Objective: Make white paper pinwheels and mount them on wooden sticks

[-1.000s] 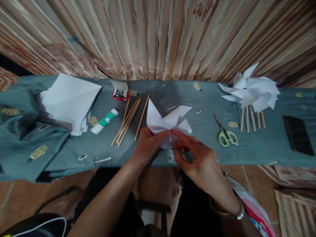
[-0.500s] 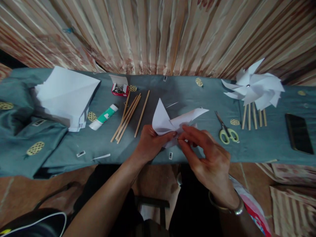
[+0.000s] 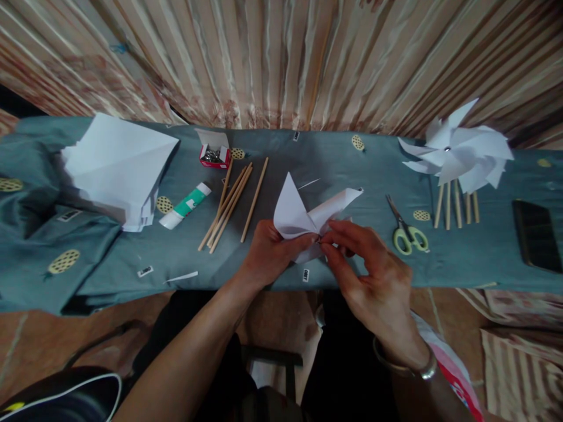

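My left hand (image 3: 273,252) is closed on a white paper pinwheel (image 3: 292,211) whose corners are folded toward the middle, thumb pressed near its centre. One blade stands up at the left and a curled one points right. My right hand (image 3: 372,266) pinches at that same centre, thumb and forefinger together on a small thin pin (image 3: 320,240), mostly hidden by the fingertips. A red and white box (image 3: 214,157) of shiny metal pieces stands open behind. Several wooden sticks (image 3: 233,202) lie left of the pinwheel.
On the cloth-covered table (image 3: 360,167) lie a stack of white paper (image 3: 123,164), a glue stick (image 3: 185,205) and paper scraps (image 3: 182,276). Green-handled scissors (image 3: 407,231), a bunch of pinwheels on sticks (image 3: 461,155) and a phone (image 3: 536,235) are at the right. A curtain (image 3: 281,64) hangs behind.
My right fingertips have moved in closer to the pinwheel's centre, so less of the pin shows. The pinwheel's right blade looks slightly more curled. The view has shifted slightly.
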A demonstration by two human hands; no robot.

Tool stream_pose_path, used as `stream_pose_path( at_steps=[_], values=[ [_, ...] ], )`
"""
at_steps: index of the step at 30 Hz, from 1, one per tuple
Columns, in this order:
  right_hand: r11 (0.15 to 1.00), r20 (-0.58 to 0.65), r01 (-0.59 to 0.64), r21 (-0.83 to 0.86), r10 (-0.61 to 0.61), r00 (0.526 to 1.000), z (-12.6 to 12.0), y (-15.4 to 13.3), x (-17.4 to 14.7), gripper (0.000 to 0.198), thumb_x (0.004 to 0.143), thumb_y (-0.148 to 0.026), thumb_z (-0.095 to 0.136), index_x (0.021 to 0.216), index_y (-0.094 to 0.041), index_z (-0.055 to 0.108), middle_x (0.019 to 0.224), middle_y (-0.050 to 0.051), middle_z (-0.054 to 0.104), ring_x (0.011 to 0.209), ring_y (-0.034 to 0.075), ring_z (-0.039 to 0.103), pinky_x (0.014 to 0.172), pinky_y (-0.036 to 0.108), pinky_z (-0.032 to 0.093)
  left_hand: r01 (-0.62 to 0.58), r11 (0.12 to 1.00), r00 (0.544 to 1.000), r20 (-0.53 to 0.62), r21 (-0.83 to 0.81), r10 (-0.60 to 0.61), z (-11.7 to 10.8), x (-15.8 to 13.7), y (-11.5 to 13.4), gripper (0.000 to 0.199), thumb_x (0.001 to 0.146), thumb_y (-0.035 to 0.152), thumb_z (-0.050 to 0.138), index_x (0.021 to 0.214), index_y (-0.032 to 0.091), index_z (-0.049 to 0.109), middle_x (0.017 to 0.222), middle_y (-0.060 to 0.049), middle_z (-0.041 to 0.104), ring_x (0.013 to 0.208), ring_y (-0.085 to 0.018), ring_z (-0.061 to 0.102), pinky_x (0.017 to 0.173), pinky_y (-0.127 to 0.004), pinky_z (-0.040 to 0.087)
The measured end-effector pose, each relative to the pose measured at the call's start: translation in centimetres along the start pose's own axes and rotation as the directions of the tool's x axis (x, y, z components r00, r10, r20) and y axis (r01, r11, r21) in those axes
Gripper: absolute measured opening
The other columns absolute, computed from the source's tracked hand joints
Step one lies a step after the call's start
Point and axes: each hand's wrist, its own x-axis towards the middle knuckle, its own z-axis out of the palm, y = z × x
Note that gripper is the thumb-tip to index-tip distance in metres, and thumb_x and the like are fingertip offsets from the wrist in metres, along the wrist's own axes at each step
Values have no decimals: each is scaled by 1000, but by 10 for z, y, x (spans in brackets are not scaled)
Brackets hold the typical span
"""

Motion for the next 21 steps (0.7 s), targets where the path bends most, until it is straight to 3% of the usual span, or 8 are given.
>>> stream_pose_path(
  at_steps=[21],
  values=[
    [999,7,-50,9,50,999,0,-2,2,26,91,-16,63,117,-20,63,99,4,74,86,16,74,77,29,62,4,1000,1000,12,22,-5,-2,0,-2,19,63,26,84,79,17,79,81,-4,77,72,-17,69,70,-28,56]
  ],
)
